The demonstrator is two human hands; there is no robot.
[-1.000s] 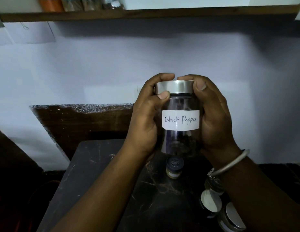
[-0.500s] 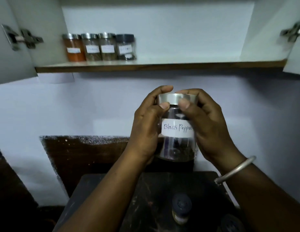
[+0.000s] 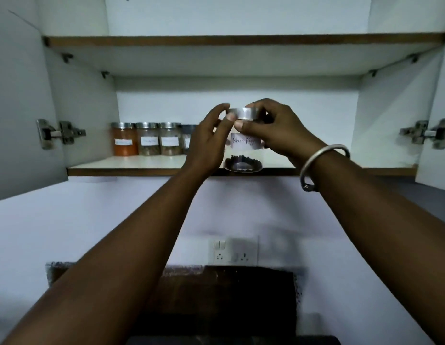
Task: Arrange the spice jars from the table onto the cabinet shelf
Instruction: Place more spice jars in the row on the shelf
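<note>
The black pepper jar [image 3: 243, 155] is a clear glass jar with a silver lid and a white handwritten label. It hangs at the front edge of the cabinet shelf [image 3: 146, 162], its base level with that edge. My left hand [image 3: 209, 143] cups its left side, and my right hand [image 3: 273, 128] pinches the lid from the right. Several labelled spice jars [image 3: 146, 139] stand in a row at the left of the shelf. The rightmost jar in that row is partly hidden behind my left hand.
Both cabinet doors stand open, with metal hinges at left [image 3: 58, 133] and right [image 3: 427, 133]. An upper shelf [image 3: 241, 41] spans above. A wall socket [image 3: 232, 251] sits below on the wall, and a dark wooden board [image 3: 228, 290] lies beneath it.
Both hands have lifted the black pepper jar from over the table up to the shelf's front edge. The view has tilted upward, so the table and its small jars have dropped out of sight.
</note>
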